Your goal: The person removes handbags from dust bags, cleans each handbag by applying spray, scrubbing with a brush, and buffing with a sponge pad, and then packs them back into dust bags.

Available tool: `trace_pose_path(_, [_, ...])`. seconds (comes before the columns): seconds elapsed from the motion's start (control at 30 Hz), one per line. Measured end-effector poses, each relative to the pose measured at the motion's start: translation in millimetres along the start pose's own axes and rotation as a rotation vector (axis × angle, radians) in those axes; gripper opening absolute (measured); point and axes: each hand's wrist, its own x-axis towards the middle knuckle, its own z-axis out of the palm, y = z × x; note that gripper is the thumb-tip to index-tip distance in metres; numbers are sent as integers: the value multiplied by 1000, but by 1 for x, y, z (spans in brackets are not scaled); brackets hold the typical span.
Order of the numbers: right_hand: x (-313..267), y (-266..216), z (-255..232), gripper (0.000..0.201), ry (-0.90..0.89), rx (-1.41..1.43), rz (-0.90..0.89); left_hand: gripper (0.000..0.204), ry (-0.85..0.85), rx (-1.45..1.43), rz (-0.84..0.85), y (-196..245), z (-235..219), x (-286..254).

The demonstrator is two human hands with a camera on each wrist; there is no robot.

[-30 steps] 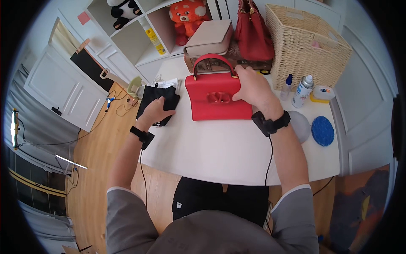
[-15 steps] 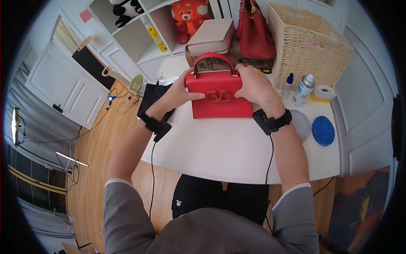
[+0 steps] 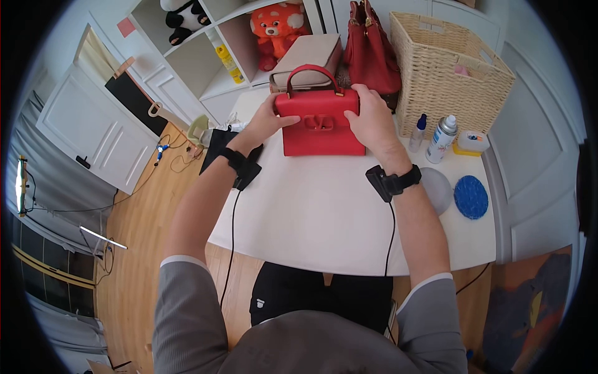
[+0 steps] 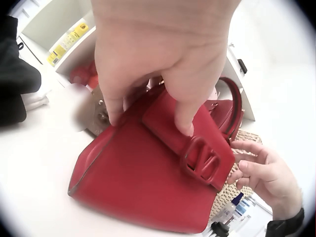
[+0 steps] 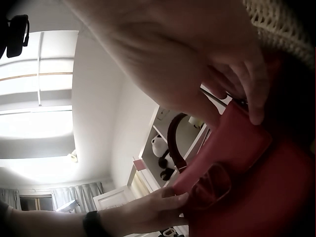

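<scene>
A red handbag (image 3: 324, 142) with a V-shaped front buckle (image 3: 318, 122) and a raised top handle (image 3: 313, 67) stands upright at the back of the white table. My left hand (image 3: 265, 123) grips its upper left side, thumb across the front flap and fingers behind. On the opposite upper side my right hand (image 3: 375, 124) holds it the same way, its thumb beside the buckle. The left wrist view shows the left thumb (image 4: 185, 121) pressed on the flap. Behind my left forearm lies a folded black cloth (image 3: 216, 149), partly covered.
Close behind the handbag are a beige bag (image 3: 309, 55) and a darker red bag (image 3: 372, 62). To the right stand a woven basket (image 3: 451, 78), a spray can (image 3: 441, 139), a small bottle (image 3: 418, 133) and a blue disc (image 3: 471, 197). White shelves (image 3: 215, 81) rise at the back left.
My left hand has left the black cloth and taken hold of the handbag's left side. Between both hands the handbag has shifted back, closer to the bags behind it.
</scene>
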Motion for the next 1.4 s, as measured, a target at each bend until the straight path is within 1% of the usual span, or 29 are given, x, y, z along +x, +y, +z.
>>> trace_pose_path(0.07, [0,-8,-11,58,-29,-54,28,61,17,-43,37,-17,-11,-3])
trace_pose_path(0.13, [-1,-12,-18,56,-22,-68,22,55,157,175,4,-35,-40,-12])
trace_pose_path(0.17, [-1,-14,-21,54,-12,-85,10,55,159,176,-1,-39,-55,-20])
trace_pose_path(0.23, [0,-16,-27,51,-38,-58,1,49,83,908,-269,-43,-77,-43])
trace_pose_path(0.27, [1,-18,-28,48,-57,-36,-7,49,88,910,-278,-44,-79,-54])
trace_pose_path(0.33, [-2,-24,-31,44,-61,-21,-14,42,7,1071,-502,-45,-84,-78])
trace_pose_path(0.37, [-3,-28,-33,41,-55,-14,-16,42,10,1073,-506,-51,-88,-83])
trace_pose_path(0.4, [-3,-32,-35,41,-55,-11,-16,42,37,990,-447,-63,-92,-88])
trace_pose_path(0.47, [-4,-38,-39,35,-150,14,34,37,68,841,-347,-84,-103,-92])
trace_pose_path(0.6, [-8,-43,-36,30,-129,6,-2,26,47,819,-254,-94,-109,-98])
trace_pose_path(0.67, [-12,-52,-41,28,-144,19,0,18,202,725,-64,-79,-109,-99])
trace_pose_path(0.7, [-13,-54,-40,28,-143,19,-1,18,282,654,-36,-71,-112,-103])
trace_pose_path(0.73, [-15,-56,-39,26,-157,49,-22,18,283,654,-37,-55,-115,-104])
trace_pose_path(0.8, [-19,-61,-31,24,-177,84,-45,16,384,202,-15,-27,-127,-111])
trace_pose_path(0.83, [-22,-62,-21,23,-198,96,-103,17,431,-24,-1,-12,-134,-114])
trace_pose_path(0.87, [-25,-63,-12,22,-219,109,-162,17,434,-20,-1,3,-143,-118])
trace_pose_path(0.9, [-30,-65,-4,22,-218,114,-164,13,424,-161,129,20,-152,-122])
trace_pose_path(0.93, [-35,-69,4,22,-209,136,-227,10,408,-298,262,37,-163,-126])
trace_pose_path(0.97, [-40,-73,8,22,-203,154,-290,11,378,-369,303,53,-168,-131])
trace_pose_path(1.03, [-41,-80,9,26,-188,167,-292,7,393,-382,377,83,-165,-139])
trace_pose_path(1.1, [-41,-82,10,40,-149,281,-242,8,367,-401,378,100,-162,-143])
trace_pose_path(1.13, [-41,-82,10,40,-147,282,-244,8,341,-424,378,103,-160,-145])
trace_pose_path(1.2, [-38,-81,8,54,-209,466,-32,10,331,-419,339,102,-156,-144])
trace_pose_path(1.23, [-37,-78,12,54,-206,466,-30,11,320,-417,296,100,-153,-144])
trace_pose_path(1.27, [-36,-72,22,57,-271,611,64,12,253,-452,293,101,-149,-144])
trace_pose_path(1.3, [-34,-66,31,61,-334,757,160,12,249,-452,292,103,-142,-144])
trace_pose_path(1.33, [-33,-67,33,55,-411,785,179,12,220,-470,297,108,-131,-143])
trace_pose_path(1.37, [-35,-67,35,55,-407,786,183,12,190,-489,302,111,-124,-143])
trace_pose_path(1.4, [-39,-68,38,52,-420,757,95,11,121,-511,289,110,-123,-143])
